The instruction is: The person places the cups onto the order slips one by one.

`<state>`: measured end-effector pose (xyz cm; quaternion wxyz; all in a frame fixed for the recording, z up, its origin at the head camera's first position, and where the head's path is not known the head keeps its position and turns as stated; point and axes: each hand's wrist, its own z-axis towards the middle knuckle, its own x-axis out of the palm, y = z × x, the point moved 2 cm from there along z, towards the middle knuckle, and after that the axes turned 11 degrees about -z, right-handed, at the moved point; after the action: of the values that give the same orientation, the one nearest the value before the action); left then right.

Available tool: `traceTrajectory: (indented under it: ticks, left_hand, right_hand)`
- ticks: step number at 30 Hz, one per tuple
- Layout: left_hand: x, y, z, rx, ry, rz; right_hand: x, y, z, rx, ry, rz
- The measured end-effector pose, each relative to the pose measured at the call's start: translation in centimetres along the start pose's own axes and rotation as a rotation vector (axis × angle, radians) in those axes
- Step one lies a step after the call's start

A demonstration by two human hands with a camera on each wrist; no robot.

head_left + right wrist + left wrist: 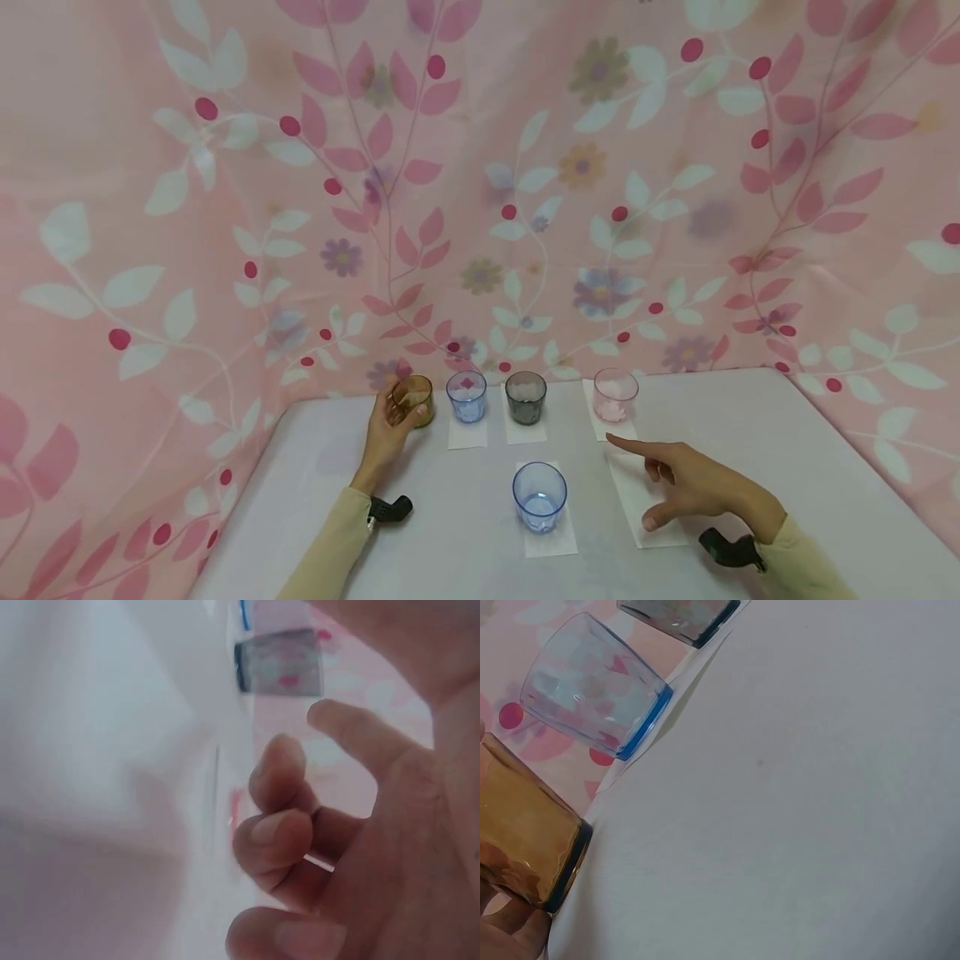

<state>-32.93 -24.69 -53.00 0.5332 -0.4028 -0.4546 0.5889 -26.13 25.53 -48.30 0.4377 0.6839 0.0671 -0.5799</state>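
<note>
My left hand grips an amber glass at the back left of the table, thumb on the near side. In the left wrist view the amber glass stands at the left, its dark base toward the tabletop; I cannot tell whether it touches. My right hand hovers over a white paper slip, index finger extended and the other fingers loosely bent, holding nothing. Just beyond that fingertip stands a pink glass. A larger-looking blue glass sits on a slip at the front middle.
Along the back edge, a blue glass and a grey glass stand on paper slips, right of the amber one. A pink floral curtain hangs right behind the white table.
</note>
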Motion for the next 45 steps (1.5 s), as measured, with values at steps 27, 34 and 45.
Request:
traceTrajectory:
  ticks: [27,34,45]
  left_hand:
    - [-0.1,0.3,-0.3,0.002,-0.003,-0.045]
    - [0.0,0.1,-0.4,-0.019,-0.003,-0.090]
    - [-0.9,-0.7,-0.1,0.028,-0.010,-0.028]
  right_hand:
    - [1.0,-3.9,-3.8,0.002,-0.090,-0.064]
    - [1.1,-4.0,-3.8,0.034,-0.078,-0.103]
    - [1.2,-4.0,-4.1,0.033,-0.086,-0.150]
